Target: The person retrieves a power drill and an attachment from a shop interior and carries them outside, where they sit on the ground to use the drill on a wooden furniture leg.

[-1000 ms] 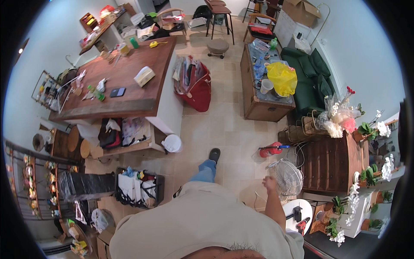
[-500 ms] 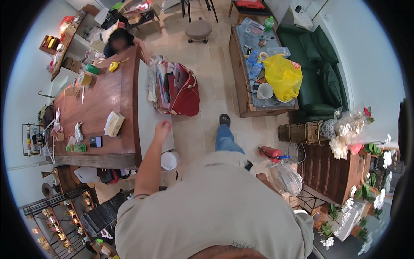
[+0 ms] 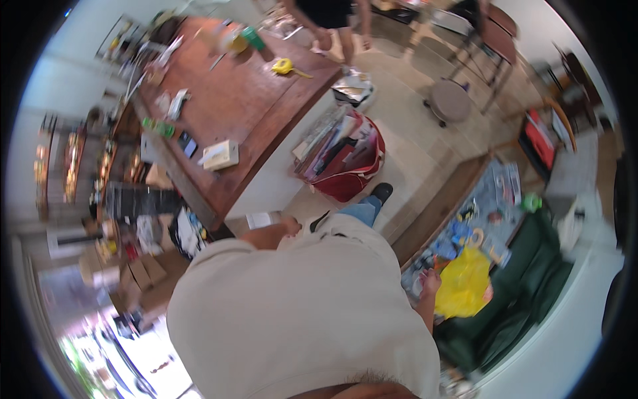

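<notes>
Close to my waist, my left hand hangs in the air, smeared, with its finger position unclear. My right hand is over the near end of a trunk-like low table, right beside a yellow plastic bag. Something whitish shows by its fingers; whether they touch or hold it is not visible. Ahead on the floor stands a red bag stuffed with flat sheets and folders. Blue plastic items and a roll of tape lie beyond the yellow bag.
A large brown table on the left carries a tissue box, a phone and a yellow tape measure. Another person stands at its far end. A wheeled stool and green sofa are rightward.
My view has swung to the right. My right hand has come into sight beside the yellow bag, and my left hand is nearer my body. The other person is now standing.
</notes>
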`<state>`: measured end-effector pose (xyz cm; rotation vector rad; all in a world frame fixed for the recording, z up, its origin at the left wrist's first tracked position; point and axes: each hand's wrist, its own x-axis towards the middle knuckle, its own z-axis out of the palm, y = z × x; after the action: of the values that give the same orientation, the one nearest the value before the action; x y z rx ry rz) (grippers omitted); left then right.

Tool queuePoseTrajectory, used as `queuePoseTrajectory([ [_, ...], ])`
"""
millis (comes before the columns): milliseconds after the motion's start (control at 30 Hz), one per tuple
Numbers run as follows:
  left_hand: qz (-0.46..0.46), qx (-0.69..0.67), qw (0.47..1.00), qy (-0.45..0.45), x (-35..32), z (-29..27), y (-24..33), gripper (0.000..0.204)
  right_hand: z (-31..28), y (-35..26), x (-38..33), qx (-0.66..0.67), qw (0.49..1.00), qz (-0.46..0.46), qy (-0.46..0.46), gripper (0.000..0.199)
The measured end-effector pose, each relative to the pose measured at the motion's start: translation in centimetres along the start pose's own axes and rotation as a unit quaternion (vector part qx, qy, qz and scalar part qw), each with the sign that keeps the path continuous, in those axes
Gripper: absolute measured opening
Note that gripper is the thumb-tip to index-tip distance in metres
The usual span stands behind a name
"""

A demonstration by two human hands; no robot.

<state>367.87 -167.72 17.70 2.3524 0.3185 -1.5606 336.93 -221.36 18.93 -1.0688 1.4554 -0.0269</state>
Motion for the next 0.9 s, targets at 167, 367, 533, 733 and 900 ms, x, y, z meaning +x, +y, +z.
queuePoseTrajectory([
  [167, 0.082, -0.062, 0.989, 0.109, 3.4, -3.6, 8.0, 0.036, 5.8, -8.8, 10.2, -0.075, 0.994, 0.06, -0.055, 0.022],
  [367, 0.208, -0.415, 0.867, 0.184, -0.3, -9.6, 25.9, 0.022, 9.4, -21.8, 15.6, -0.279, 0.942, 0.033, -0.186, 0.022],
  [533, 0.201, -0.42, 0.844, 0.266, -0.1, -9.2, 29.9, 0.016, 11.7, -27.9, 28.8, -0.479, 0.81, -0.137, -0.308, 0.024],
  [733, -0.1, -0.441, 0.817, 0.358, -3.4, 5.2, 20.9, 0.026, 24.0, -39.8, 31.3, -0.544, 0.761, -0.029, -0.353, 0.023],
  [900, -0.313, -0.63, 0.658, 0.268, -11.1, 23.6, 21.4, 0.034, 35.6, -44.1, 30.4, -0.643, 0.635, -0.098, -0.418, 0.023],
])
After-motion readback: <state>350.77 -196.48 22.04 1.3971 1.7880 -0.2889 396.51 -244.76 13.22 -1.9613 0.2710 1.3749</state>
